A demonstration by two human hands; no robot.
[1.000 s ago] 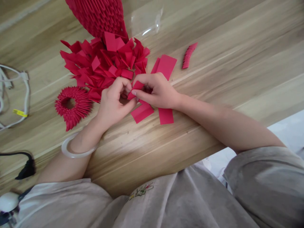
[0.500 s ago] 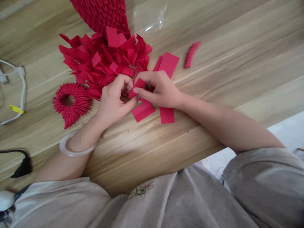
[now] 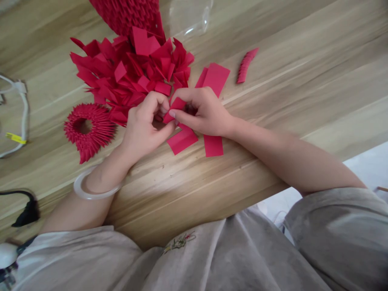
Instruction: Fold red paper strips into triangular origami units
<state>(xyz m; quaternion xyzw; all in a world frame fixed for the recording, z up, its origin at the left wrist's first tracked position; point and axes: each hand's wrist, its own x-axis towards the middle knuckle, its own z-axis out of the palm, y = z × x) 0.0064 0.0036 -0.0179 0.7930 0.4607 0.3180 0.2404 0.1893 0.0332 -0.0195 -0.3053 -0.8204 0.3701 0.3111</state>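
Observation:
A small folded red paper piece (image 3: 175, 109) is pinched between my two hands above the wooden table. My left hand (image 3: 145, 123) grips its left side with thumb and curled fingers. On its right side, my right hand (image 3: 204, 111) presses it between thumb and index finger. Flat red paper strips (image 3: 214, 146) lie under and beside my right hand, and one short red slip (image 3: 182, 141) rests below the fingertips. Just beyond my left hand spreads a heap of folded red paper pieces (image 3: 127, 74).
A ring of interlocked red paper (image 3: 98, 127) sits left of my left hand. Behind the heap stands a larger red paper form (image 3: 127, 14), near a clear plastic item (image 3: 190, 18). A short curved red paper chain (image 3: 247, 64) lies to the right. White (image 3: 26, 109) and black cables (image 3: 28, 208) run along the left.
My hands keep their grip on the folded paper, with hardly any visible movement. The view has shifted slightly, so the things on the left appear a little further left.

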